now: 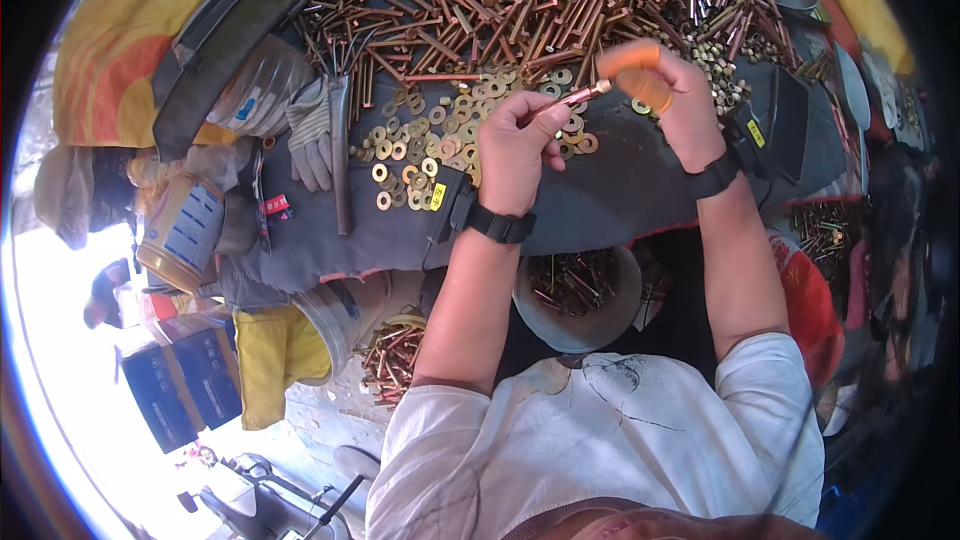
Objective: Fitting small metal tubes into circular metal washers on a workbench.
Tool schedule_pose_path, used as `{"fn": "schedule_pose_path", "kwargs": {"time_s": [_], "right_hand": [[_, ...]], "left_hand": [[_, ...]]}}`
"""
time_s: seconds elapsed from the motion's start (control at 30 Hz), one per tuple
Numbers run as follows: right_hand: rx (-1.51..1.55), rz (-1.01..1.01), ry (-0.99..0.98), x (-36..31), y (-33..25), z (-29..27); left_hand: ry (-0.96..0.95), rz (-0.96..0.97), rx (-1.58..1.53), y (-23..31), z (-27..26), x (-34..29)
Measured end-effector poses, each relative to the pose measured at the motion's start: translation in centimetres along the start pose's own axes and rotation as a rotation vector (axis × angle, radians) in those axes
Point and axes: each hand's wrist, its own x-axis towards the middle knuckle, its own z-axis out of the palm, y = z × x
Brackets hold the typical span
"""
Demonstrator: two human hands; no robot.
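Observation:
My left hand [520, 145] is closed around a copper-coloured bolt [577, 98], its thumb pressed along the shank. The bolt points right and slightly away from me, with a small brassy piece at its end. At that end is my right hand [675, 100], with orange covers on its fingers. Those fingers are smeared by motion, so whether they grip the bolt's end cannot be told. Under and left of my hands, many flat washers [450, 140] lie scattered on the dark cloth [620, 185].
A large heap of bolts [480, 0] covers the far side. Small nuts [715, 70] lie at its right. A striped glove [312, 135] and a metal bar [340, 155] lie at left. Below the cloth's near edge stands a bucket [562, 335] with bolts inside.

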Motion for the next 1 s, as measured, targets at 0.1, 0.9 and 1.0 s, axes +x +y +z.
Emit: {"fn": "schedule_pose_path", "kwargs": {"time_s": [0.1,0.9,1.0], "right_hand": [[-0.033,-0.189,0.092,0.2,1.0,0.1],[0.628,0.098,-0.109,-1.0,-0.3,3.7],[0.482,0.050,-0.214,-0.8,-0.1,1.8]], "left_hand": [[-0.017,0.006,0.000,-0.2,-0.2,0.1],[-0.227,0.034,-0.353,-0.6,-2.5,0.2],[-0.201,0.043,-0.389,-0.5,-3.1,-0.1]]}}
